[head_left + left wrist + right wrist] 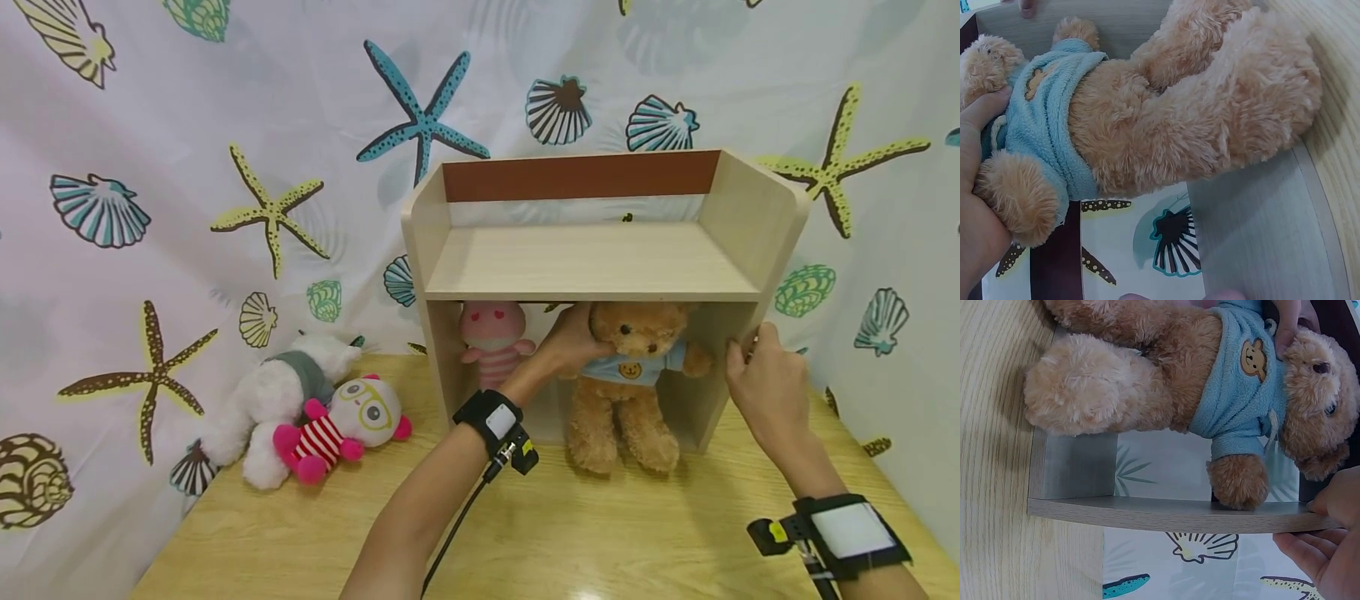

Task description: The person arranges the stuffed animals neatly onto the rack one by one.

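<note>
A brown teddy bear (621, 408) in a light blue top is in the right part of the lower compartment of a small wooden shelf (600, 260). My left hand (576, 340) grips the bear at its neck, the thumb over the front in the left wrist view. The bear's legs (1210, 119) stick out toward the shelf's front edge. With my right hand (772, 383) I hold the front edge of the right side panel (1197, 515), thumb inside and fingers outside. A pink striped plush toy (495, 342) stands left of the bear, partly behind my left forearm.
Left of the shelf, a white fluffy plush (262, 400) lies on the wooden table (585, 533). A panda plush (367, 412) in a red-striped outfit leans beside it. Behind the shelf hangs a curtain (315, 100) printed with shells and starfish. A cable runs along my left forearm.
</note>
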Demonstrator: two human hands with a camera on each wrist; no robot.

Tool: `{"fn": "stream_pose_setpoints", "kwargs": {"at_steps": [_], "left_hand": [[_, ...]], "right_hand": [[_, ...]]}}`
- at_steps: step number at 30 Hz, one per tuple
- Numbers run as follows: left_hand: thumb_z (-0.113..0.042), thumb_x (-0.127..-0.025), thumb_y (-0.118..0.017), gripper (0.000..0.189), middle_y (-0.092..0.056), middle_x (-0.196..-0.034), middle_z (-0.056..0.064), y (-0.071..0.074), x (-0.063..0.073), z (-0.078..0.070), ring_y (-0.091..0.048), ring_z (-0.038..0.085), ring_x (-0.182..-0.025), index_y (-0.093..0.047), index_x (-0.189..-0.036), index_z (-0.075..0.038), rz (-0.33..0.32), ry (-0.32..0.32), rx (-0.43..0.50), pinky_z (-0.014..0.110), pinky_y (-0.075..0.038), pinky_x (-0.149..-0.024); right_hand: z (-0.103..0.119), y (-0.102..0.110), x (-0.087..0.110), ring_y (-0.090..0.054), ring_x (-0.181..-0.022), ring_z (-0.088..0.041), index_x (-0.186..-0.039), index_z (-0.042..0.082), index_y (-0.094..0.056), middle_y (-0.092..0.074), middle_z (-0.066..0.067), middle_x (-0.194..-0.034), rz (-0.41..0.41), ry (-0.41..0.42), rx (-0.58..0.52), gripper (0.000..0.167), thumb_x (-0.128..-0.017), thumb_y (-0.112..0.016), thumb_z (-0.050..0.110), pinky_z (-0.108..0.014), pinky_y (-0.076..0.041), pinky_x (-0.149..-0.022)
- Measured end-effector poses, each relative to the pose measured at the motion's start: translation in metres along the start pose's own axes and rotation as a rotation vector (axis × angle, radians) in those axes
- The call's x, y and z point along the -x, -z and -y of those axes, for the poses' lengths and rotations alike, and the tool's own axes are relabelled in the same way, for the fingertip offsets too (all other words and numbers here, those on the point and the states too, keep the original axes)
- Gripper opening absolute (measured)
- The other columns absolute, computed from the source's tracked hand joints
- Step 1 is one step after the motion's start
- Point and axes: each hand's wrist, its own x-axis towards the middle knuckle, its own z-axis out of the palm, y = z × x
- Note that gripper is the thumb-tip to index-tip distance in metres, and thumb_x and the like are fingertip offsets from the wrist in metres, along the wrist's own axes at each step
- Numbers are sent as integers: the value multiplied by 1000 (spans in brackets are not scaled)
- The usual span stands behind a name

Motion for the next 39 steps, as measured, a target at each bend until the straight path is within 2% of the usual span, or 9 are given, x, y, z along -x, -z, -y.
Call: {"fn": "stream_pose_setpoints", "kwargs": {"at_steps": [5,10,16,22,32,39], "left_hand": [[-9,-84,-73,84,-45,-144,12,-2,-5,-2,-50,22,-125,-29,-155,-10,10,-8,25,31,-45,-92],[-9,-84,-73,87,-38,-151,11,-4,-8,-3,-42,24,-135,-25,-157,-13,12,-13,46,32,-42,-100],[-6,-84,-73,87,-35,-152,10,-5,-13,-2,-38,20,-137,-25,-157,-13,-2,-58,63,30,-38,-103],[-7,-85,-74,85,-34,-153,11,-7,-16,1,-34,22,-141,-27,-155,-11,-1,-67,78,31,-33,-109],[-6,-85,-74,84,-32,-155,10,-9,-20,7,-30,21,-143,-28,-156,-11,-9,-104,110,32,-33,-109],[-5,-84,-74,80,-36,-150,11,-10,-23,6,-34,22,-139,-33,-152,-9,-14,-88,120,32,-34,-107]], "right_hand": [[-1,1,-1,-59,-57,-54,-88,-12,-49,-58,-35,-70,7,-2,-8,23,-98,-57,7,-56,-43,-44],[-1,2,-2,-59,-61,-58,-90,-14,-50,-58,-39,-73,24,-9,-1,24,-98,-57,8,-60,-44,-47],[-1,4,-3,-59,-62,-58,-90,-13,-50,-59,-39,-75,31,-10,-2,24,-98,-57,8,-60,-44,-47],[0,4,-3,-59,-65,-60,-91,-14,-50,-59,-41,-76,31,-18,8,25,-98,-57,9,-62,-45,-50],[0,4,-3,-60,-64,-57,-92,-13,-51,-60,-38,-76,31,-24,2,23,-98,-58,8,-61,-46,-51],[-1,5,-2,-61,-62,-54,-88,-9,-49,-61,-36,-76,41,-29,-2,23,-99,-58,9,-57,-46,-48]]}}
